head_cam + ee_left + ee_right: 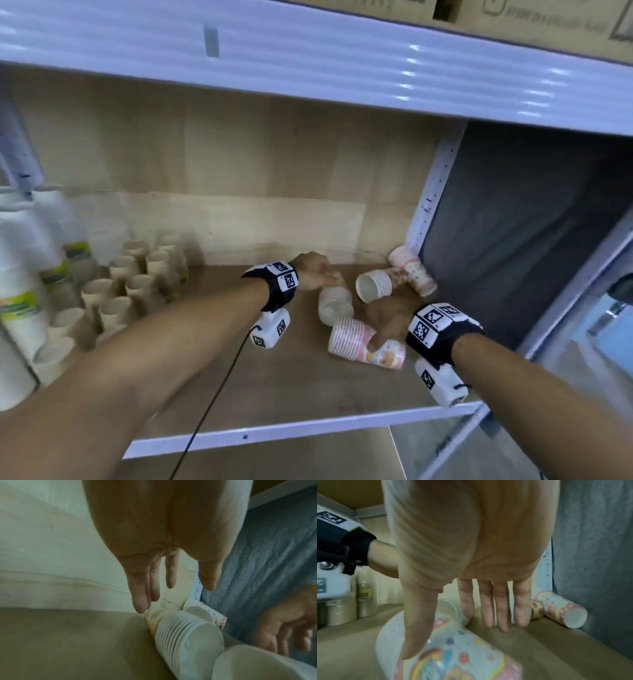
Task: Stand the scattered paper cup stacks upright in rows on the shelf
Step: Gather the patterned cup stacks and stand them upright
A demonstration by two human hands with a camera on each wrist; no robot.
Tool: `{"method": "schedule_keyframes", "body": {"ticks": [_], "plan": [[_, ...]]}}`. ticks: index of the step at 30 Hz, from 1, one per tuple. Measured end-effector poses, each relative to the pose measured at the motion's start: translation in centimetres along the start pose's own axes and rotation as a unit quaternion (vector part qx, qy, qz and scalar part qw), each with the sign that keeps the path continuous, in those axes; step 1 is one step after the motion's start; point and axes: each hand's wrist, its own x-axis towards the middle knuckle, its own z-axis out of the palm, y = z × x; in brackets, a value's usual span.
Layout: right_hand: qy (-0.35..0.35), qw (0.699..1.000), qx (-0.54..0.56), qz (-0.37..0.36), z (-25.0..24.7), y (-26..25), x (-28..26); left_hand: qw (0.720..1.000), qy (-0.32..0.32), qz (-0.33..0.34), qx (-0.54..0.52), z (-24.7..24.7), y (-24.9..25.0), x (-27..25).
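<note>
Several paper cup stacks lie on their sides at the right end of the wooden shelf [274,383]. My left hand [325,274] reaches over a clear-wrapped stack [335,304] with straight fingers; one fingertip [140,609] touches the far end of a lying stack [185,635]. My right hand [383,318] is spread flat over the nearest stack [366,342], which is printed in pink with rainbows. Its thumb [416,635] lies on that stack [462,655] while the other fingers hover straight. Two more stacks [375,284] [412,274] lie by the white shelf post.
Rows of upright cream cup stacks [130,291] stand at the left of the shelf, with taller white wrapped packs [20,308] beside them. A perforated white post [435,192] and a grey curtain [531,222] close off the right side. The upper shelf [308,58] hangs overhead.
</note>
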Motion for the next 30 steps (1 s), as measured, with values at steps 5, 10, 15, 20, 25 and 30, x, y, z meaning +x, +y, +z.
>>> {"method": "schedule_keyframes", "body": {"ticks": [5, 10, 15, 20, 25, 30], "plan": [[0.008, 0.999, 0.04, 0.002, 2.4, 1.6, 0.3, 1.0, -0.005, -0.017, -0.004, 2.9, -1.0, 3.3], [0.009, 0.998, 0.062, -0.006, 3.2, 2.3, 0.9, 0.993, -0.025, -0.032, -0.111, 4.3, -0.1, 3.6], [0.009, 0.996, 0.093, -0.01, 3.4, 2.8, 1.5, 0.97, -0.118, -0.129, -0.171, 5.1, 0.1, 4.4], [0.002, 0.995, 0.099, -0.017, 3.4, 2.9, 1.9, 0.961, -0.138, -0.143, -0.192, 5.0, 0.1, 4.7], [0.008, 0.996, 0.093, -0.003, 3.5, 2.7, 2.0, 0.958, -0.122, -0.149, -0.211, 4.7, 0.0, 4.1], [0.0, 0.997, 0.078, 0.006, 2.6, 2.2, 1.9, 0.972, -0.051, -0.113, -0.198, 3.7, -0.6, 3.7]]}}
